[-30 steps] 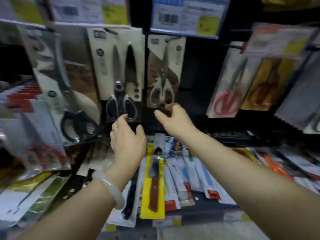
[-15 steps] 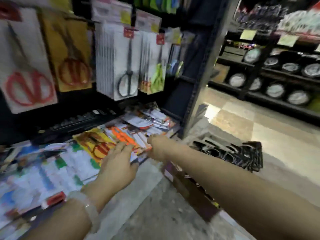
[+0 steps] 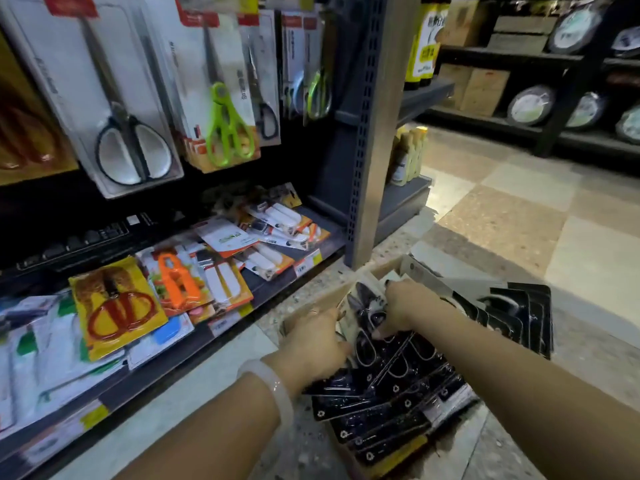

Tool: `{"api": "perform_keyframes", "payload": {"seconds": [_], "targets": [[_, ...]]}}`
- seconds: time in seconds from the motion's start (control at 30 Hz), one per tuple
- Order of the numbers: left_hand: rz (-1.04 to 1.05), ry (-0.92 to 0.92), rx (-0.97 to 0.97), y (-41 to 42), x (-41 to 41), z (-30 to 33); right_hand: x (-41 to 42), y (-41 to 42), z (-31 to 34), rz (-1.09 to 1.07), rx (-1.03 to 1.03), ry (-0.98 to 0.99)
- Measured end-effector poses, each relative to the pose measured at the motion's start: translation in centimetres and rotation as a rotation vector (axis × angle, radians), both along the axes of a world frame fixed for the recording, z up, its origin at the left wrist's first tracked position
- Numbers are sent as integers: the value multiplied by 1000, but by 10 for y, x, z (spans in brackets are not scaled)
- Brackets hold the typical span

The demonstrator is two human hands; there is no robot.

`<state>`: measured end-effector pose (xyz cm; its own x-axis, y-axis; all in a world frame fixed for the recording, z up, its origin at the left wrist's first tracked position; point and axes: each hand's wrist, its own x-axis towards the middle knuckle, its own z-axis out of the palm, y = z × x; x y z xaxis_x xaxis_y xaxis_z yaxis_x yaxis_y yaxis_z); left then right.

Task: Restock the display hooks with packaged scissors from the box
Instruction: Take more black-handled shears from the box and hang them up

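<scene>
Head view: an open brown cardboard box (image 3: 372, 276) is seen on the speckled floor (image 3: 502, 220) at 5 o'clock of the frame, packed with black-backed blister packs of scissors (image 3: 388, 403) stacked overlapping like tiles. More dark packs (image 3: 519, 317) are fanned out at the box's 3 o'clock side.

Both hands are in the box. The left hand (image 3: 313, 341) is placed at the 9 o'clock edge of the stack, fingers curled down between the box wall and the packs; a ring is visible on one finger, a pale translucent bangle (image 3: 273, 386) on the wrist. Whether a pack is actually gripped by it cannot be told. The right hand (image 3: 405, 306) is closed over the top of a light-backed scissors pack (image 3: 363, 303) at the 12 o'clock end of the stack, thumb pressed on the pack's front, fingers wrapped over its upper edge.

At 10–11 o'clock, hanging packs are shown on the display hooks: black-handled scissors on a white card (image 3: 114, 109), green-handled scissors (image 3: 227, 123), further packs behind. Below, at 9 o'clock, a dark shelf (image 3: 166, 372) is loaded with flat packs, among them a yellow card with red-handled scissors (image 3: 116, 306) and an orange tool pack (image 3: 178, 282). A grey perforated upright (image 3: 367, 133) is at 12 o'clock.
</scene>
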<state>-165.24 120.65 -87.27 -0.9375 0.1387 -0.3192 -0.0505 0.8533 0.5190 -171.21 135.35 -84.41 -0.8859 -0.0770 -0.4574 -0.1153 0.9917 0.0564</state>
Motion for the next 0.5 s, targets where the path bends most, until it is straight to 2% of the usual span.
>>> {"api": "perform_keyframes", "payload": {"seconds": [0.13, 0.33, 0.4, 0.5], "targets": [[109, -73, 40, 18, -12, -15, -12, 12, -8, -21, -59, -30], [272, -90, 130, 23, -20, -30, -13, 24, -13, -83, -200, -48], [310, -114, 180, 23, -22, -34, -13, 29, -11, -194, -337, -62], [361, -146, 281, 24, -25, -38, -12, 42, -2, -441, -691, -78]]}}
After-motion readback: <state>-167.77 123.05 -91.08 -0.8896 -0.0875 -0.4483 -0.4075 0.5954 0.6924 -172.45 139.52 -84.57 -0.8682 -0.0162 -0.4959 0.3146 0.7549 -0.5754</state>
